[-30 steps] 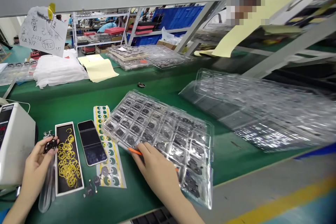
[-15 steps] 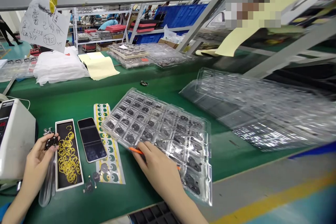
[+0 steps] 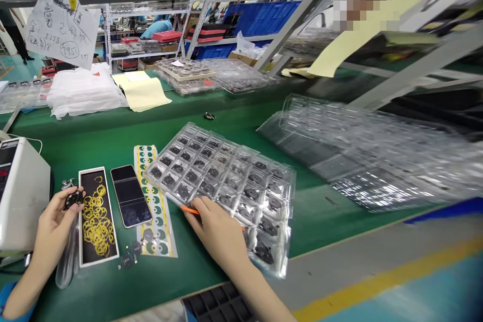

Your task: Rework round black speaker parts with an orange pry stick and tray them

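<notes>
At the left, my left hand (image 3: 56,219) pinches a small black round part (image 3: 74,198) between thumb and fingers, above the end of a white-rimmed box (image 3: 116,241) of yellow rings (image 3: 98,226). My right hand (image 3: 217,229) is closed around a slim orange tool (image 3: 189,210), its exact kind unclear. That hand lies on the near edge of a clear plastic tray (image 3: 230,167) whose pockets hold many black parts. Left of the tray are a dark-screened phone (image 3: 130,196) and a die-cut sticker sheet (image 3: 163,219). Loose dark discs (image 3: 127,260) lie by the sheet's lower end.
A white machine (image 3: 26,193) stands at the far left. Clear trays (image 3: 377,156) are stacked on the right. White sheets (image 3: 85,93), yellow paper (image 3: 143,91) and more trays (image 3: 184,68) line the back. One small black part (image 3: 209,116) lies behind the tray.
The tray has shifted slightly left and turned a little, with my right hand moving left along with it. My left hand keeps hold of the black part. The view has shifted slightly.
</notes>
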`<state>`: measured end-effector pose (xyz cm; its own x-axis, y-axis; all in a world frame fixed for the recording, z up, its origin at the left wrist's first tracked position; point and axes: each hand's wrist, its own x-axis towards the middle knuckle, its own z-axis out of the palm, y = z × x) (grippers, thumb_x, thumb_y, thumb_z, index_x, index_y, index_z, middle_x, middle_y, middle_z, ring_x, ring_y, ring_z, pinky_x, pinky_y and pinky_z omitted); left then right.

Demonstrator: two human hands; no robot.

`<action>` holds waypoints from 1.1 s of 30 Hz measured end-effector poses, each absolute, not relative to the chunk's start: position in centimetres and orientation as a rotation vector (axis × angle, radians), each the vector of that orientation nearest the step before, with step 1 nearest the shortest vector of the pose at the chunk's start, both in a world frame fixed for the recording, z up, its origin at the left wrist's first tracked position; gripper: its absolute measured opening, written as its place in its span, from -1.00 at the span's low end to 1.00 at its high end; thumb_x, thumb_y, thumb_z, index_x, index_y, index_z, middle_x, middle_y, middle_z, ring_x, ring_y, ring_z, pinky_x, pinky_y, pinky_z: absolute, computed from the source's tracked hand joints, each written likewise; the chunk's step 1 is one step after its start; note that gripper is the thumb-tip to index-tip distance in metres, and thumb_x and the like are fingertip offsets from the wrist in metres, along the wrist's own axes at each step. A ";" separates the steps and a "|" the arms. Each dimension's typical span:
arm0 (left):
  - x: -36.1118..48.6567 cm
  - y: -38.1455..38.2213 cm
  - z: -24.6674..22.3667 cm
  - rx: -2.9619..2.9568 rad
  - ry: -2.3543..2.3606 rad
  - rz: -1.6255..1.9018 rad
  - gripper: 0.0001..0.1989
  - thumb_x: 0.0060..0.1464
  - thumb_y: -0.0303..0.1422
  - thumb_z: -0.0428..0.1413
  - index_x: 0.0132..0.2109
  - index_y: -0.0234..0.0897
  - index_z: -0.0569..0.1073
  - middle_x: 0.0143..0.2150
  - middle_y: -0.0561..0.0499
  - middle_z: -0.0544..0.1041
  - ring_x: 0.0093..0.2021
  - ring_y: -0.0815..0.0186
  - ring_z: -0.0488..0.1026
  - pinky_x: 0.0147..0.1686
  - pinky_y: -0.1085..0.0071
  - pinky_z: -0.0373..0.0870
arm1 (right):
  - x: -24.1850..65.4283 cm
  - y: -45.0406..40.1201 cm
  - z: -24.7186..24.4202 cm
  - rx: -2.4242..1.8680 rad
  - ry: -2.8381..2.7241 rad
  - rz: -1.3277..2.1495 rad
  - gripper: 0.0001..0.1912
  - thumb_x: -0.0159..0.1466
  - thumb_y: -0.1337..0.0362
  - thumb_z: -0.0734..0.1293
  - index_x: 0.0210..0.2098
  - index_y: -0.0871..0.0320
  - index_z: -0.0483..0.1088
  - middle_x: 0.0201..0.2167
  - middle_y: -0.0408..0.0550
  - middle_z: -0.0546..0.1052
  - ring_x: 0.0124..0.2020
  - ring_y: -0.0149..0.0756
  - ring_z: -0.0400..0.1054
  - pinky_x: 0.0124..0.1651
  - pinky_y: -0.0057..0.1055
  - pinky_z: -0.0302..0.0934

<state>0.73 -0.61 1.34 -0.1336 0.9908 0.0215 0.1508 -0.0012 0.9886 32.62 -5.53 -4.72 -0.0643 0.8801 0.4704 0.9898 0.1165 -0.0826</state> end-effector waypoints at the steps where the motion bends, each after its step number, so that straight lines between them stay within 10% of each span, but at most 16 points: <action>1: 0.7 -0.6 1.3 1.253 1.410 1.250 -0.58 -0.02 -0.12 0.24 -0.06 -0.25 0.47 0.08 -0.16 0.55 0.15 -0.01 0.45 0.09 0.07 0.49 | 32.8 -5.5 -4.7 -1.795 -2.004 -0.374 -0.59 0.48 0.14 0.01 -0.44 0.12 0.21 -0.50 -0.11 0.35 -0.50 -0.33 0.32 -0.54 -0.48 0.00; 20: 0.1 -0.5 1.3 1.238 1.442 1.177 -0.53 -0.06 -0.05 0.27 -0.04 -0.18 0.49 0.08 -0.10 0.56 0.15 0.00 0.45 0.17 0.01 0.37 | 44.0 -5.1 -0.6 -1.895 -2.240 -0.131 -0.67 0.28 0.38 0.17 -0.20 0.14 0.57 -0.30 0.00 0.50 -0.60 -0.39 0.32 -0.62 -0.46 0.04; 33: 0.4 -0.7 1.9 1.152 1.232 0.907 -0.55 -0.02 -0.08 0.28 -0.01 -0.17 0.54 0.04 -0.07 0.58 0.13 0.02 0.47 -0.01 0.25 0.56 | 34.8 -3.8 3.3 -1.593 -1.899 0.358 -0.90 0.28 0.36 0.22 -0.36 0.16 0.33 -0.32 0.01 0.42 -0.38 -0.26 0.31 -0.36 -0.39 0.12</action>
<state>0.36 -0.70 1.86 0.1460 0.9634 -0.2247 0.0717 0.2163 0.9737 34.81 -3.84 3.28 -0.0736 0.9550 0.2874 0.7849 0.2333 -0.5740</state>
